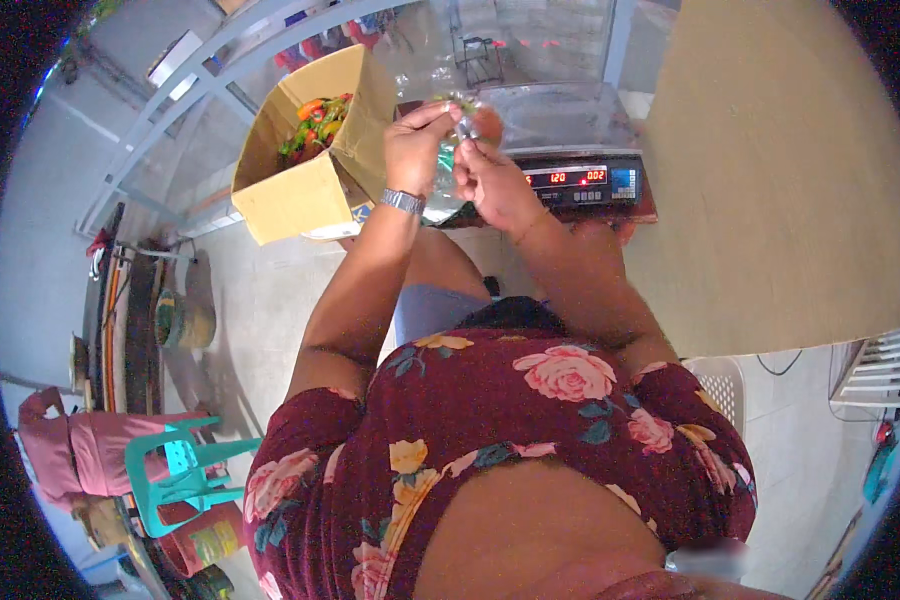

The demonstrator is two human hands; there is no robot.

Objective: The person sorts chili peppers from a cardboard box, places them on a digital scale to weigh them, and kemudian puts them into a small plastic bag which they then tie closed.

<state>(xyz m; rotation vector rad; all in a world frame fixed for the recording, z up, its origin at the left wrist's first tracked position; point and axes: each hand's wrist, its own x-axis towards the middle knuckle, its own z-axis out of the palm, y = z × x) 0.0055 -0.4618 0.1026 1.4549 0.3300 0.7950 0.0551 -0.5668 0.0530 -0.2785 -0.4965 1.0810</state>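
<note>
My left hand [418, 146], with a metal watch at the wrist, pinches a clear plastic bag [447, 196] near its top. My right hand [495, 184] grips the same bag just to the right, fingers curled. Blurred reddish and green shapes show at the fingertips; what they are is unclear. Behind and right of my hands stands a digital weighing scale [585, 180] with lit red digits and a metal pan [562, 112]. An open cardboard box [292, 206] sits left of my left hand, with red, orange and green peppers [319, 124] inside.
A large tan board or tabletop [780, 187] fills the right side. Glass panels in a pale frame [232, 82] rise beyond the box. At lower left stand a turquoise plastic chair [146, 480] and a red bucket [202, 540]. A woven-pattern plastic chair [720, 386] is at right.
</note>
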